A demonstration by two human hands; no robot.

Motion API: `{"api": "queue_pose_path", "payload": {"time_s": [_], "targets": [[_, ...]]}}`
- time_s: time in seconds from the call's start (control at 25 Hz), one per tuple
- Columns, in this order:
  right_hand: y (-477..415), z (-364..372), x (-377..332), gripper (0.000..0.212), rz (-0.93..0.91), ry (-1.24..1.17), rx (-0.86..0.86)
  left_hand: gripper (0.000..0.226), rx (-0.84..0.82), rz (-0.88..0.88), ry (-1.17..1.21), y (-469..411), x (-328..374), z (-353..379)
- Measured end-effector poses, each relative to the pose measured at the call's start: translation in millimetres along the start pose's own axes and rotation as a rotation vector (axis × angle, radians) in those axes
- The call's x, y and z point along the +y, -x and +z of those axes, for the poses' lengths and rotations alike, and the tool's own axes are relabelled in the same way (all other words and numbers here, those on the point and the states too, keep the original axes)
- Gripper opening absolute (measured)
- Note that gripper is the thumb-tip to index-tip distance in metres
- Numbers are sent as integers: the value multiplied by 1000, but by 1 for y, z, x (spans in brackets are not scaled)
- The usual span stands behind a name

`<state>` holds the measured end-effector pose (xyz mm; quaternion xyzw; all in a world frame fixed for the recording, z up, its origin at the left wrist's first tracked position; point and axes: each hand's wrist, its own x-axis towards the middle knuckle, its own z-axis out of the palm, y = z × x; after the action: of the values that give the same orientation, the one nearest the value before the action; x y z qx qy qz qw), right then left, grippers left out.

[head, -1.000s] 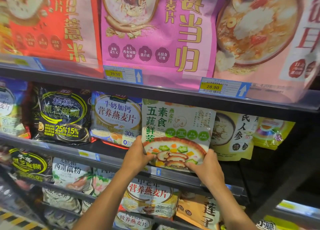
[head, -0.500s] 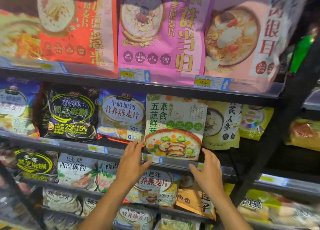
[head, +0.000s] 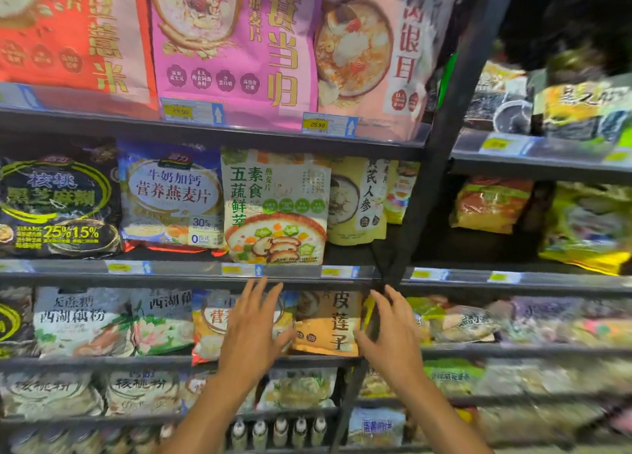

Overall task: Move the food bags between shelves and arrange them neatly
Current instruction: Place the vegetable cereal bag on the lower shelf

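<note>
A pale green vegetable oatmeal bag (head: pixel 275 207) stands upright on the middle shelf (head: pixel 191 271), between a blue-and-white oatmeal bag (head: pixel 171 197) and a yellow ginseng bag (head: pixel 359 202). My left hand (head: pixel 253 330) hovers below it with fingers spread, in front of a yellow-orange oatmeal bag (head: pixel 208 323) one shelf down. My right hand (head: pixel 393 334) is open too, beside an orange lotus-seed bag (head: pixel 330 323). Neither hand holds anything.
Large red (head: pixel 68 33), magenta (head: pixel 232 43) and pink (head: pixel 372 50) bags fill the top shelf. A black sesame bag (head: pixel 58 204) sits at the left. A dark upright post (head: pixel 444 139) divides this rack from a blurred rack of bags (head: pixel 547 214) on the right. Small bottles (head: pixel 280 431) stand low down.
Both hands let go of the pale green bag, which now stands on the middle shelf, and dropped to the shelf below. The view swung to the right.
</note>
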<state>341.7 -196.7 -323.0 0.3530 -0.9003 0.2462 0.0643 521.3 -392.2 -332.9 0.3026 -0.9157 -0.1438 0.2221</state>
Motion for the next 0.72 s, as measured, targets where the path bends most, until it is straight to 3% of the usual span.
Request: {"api": "queue_pose_path", "payload": {"time_s": [0.32,0.72], "targets": [[54,-87,135,79,201,1,148,87,-99,231,116,3,150,64],[104,-243,376,80,381,61,310,86,-157,505,266,-10,433,168]]}}
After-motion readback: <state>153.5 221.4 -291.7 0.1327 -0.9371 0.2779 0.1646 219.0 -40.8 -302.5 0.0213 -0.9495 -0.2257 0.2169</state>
